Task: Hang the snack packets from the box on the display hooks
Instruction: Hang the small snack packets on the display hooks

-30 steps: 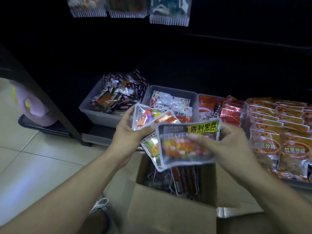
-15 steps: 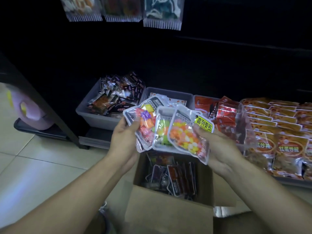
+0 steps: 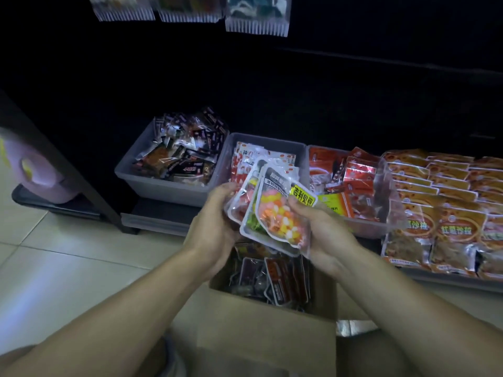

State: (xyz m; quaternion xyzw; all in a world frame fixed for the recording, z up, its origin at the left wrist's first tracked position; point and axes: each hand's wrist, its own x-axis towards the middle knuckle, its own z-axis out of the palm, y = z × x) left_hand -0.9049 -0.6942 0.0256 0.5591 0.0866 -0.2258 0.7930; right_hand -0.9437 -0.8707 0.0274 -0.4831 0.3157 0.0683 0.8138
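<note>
cardboard box (image 3: 261, 322) sits nearest to me, open at the top, with dark red and black packets (image 3: 280, 278) left standing inside it. directly above the box i hold a small fan of snack packets (image 3: 275, 213), clear pouches showing orange, yellow and white pieces. my left hand (image 3: 215, 221) grips the stack from its left edge, fingers curled behind it, thumb side toward me. my right hand (image 3: 324, 232) pinches the front packet at its right edge, thumb on the face just under the yellow label (image 3: 303, 196). i judge the two-hand hold serves to square the pouches and bring their top edges together, so the hang holes line up before lifting. keeping the stack over the box means a dropped pouch falls back in.

beyond the hands, grey bins (image 3: 174, 186) on the low shelf hold loose dark sachets, white-and-red sachets and red packs. to the right lie rows of orange bags (image 3: 446, 202). farthest, at the top edge, three hanging packets (image 3: 255, 20) show only their lower crimped ends; the display hooks themselves are out of view. hanging is not yet begun for this handful. the next move calls for raising the stack well upward.
</note>
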